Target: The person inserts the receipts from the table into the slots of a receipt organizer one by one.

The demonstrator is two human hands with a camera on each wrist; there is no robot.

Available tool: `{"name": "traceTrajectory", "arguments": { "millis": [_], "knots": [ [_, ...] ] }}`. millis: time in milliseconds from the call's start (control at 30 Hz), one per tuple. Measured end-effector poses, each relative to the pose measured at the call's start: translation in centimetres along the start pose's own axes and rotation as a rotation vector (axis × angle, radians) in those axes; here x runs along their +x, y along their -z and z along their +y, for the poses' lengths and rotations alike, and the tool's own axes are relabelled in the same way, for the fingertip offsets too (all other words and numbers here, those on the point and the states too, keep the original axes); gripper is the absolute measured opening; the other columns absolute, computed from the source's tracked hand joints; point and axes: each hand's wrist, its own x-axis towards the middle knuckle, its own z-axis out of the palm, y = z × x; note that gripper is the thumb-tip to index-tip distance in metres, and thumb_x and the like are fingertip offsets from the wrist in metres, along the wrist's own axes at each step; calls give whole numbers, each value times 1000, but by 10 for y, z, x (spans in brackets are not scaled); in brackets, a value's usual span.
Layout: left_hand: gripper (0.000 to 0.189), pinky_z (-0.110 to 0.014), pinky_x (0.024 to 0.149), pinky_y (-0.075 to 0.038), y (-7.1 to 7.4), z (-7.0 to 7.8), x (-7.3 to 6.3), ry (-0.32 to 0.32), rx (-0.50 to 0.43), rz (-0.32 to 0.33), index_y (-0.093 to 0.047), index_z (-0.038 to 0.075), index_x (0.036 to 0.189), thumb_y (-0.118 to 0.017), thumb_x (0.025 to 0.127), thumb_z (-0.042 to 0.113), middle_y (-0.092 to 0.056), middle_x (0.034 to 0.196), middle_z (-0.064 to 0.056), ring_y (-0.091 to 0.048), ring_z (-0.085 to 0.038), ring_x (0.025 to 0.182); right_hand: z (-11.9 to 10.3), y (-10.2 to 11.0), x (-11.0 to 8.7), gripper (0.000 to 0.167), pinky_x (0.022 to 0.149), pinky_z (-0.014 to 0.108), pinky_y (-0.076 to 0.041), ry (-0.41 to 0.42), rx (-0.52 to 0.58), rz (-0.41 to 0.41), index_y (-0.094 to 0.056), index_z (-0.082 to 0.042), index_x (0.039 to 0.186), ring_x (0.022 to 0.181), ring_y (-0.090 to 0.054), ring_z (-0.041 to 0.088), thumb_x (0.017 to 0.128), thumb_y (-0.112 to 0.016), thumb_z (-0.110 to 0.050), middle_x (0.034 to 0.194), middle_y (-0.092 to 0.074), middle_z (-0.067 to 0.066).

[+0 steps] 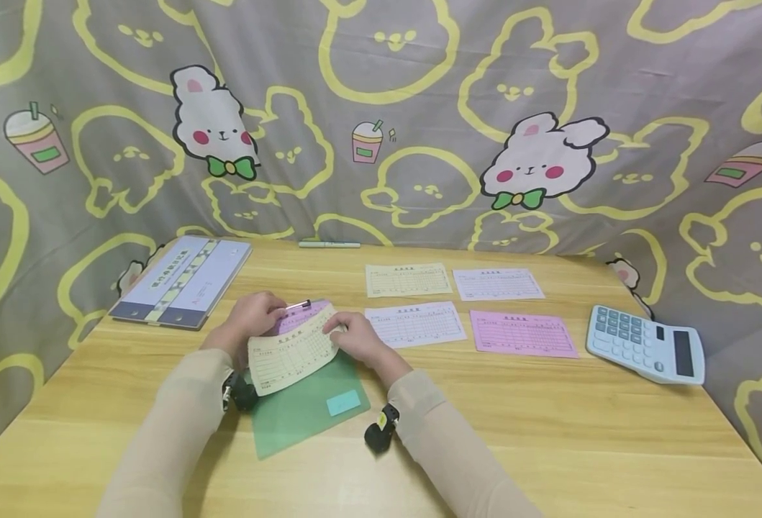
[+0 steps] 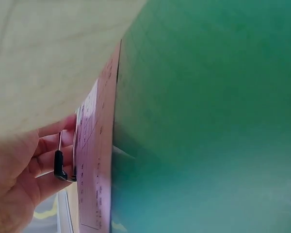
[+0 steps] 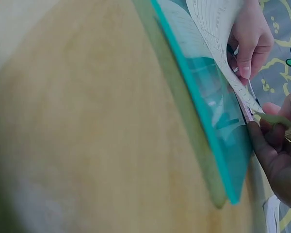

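Note:
A green clipboard lies at a slant on the table, a pale blue label near its lower corner. Under its wire clip a pink printed slip lies on the board. My left hand grips the clip at the top edge, fingers at the wire with its black tip. My right hand pinches the right edge of a cream printed slip. That slip bows up over the board, covering much of the pink one. In the right wrist view its top edge is close by the clip.
Four similar slips lie right of the board: a cream one, two white ones and a pink one. A light blue calculator sits far right. A notebook lies back left, a pen by the curtain.

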Motion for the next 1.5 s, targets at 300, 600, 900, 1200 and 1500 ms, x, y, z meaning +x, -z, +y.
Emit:
{"name": "traceTrajectory", "arguments": {
  "millis": [300, 600, 900, 1200, 1500],
  "knots": [
    [19, -44, 75, -39, 1, -3, 1, -55, -6, 16, -66, 1, 93, -57, 81, 13, -60, 83, -9, -55, -28, 80, -2, 1, -1, 15, 92, 36, -30, -1, 3, 15, -64, -6, 79, 107, -44, 20, 74, -53, 2, 103, -57, 2],
    [18, -44, 74, -40, -3, -3, 0, -61, 7, 40, -66, 3, 91, -57, 82, 15, -60, 85, -10, -55, -28, 80, 3, -1, 2, 11, 90, 36, -34, 5, 81, 86, -63, -5, 88, 102, -48, 21, 79, -56, -7, 96, -59, 3],
    [21, -44, 74, -40, -4, -1, -1, -49, 8, 43, -65, 1, 94, -57, 82, 16, -59, 87, -11, -55, -29, 81, 6, 3, 3, 29, 85, 33, -38, -46, 165, 20, -62, -3, 97, 103, -46, 19, 70, -56, 1, 106, -55, 5],
    [21, -44, 73, -40, -4, -2, -2, -56, 18, 49, -65, 2, 95, -57, 82, 16, -59, 86, -10, -55, -28, 80, 5, 4, 2, 36, 75, 24, -43, -76, 177, -68, -56, -3, 110, 91, -51, 15, 74, -61, 0, 113, -52, 6],
    [21, -44, 73, -40, -5, -5, -1, -64, 25, 48, -65, 2, 96, -57, 82, 16, -59, 87, -10, -55, -28, 81, 0, 6, 0, 34, 48, 21, -34, -66, 150, -72, -56, -4, 111, 54, -39, 10, 77, -60, -3, 77, -50, 3]
  ]
}}
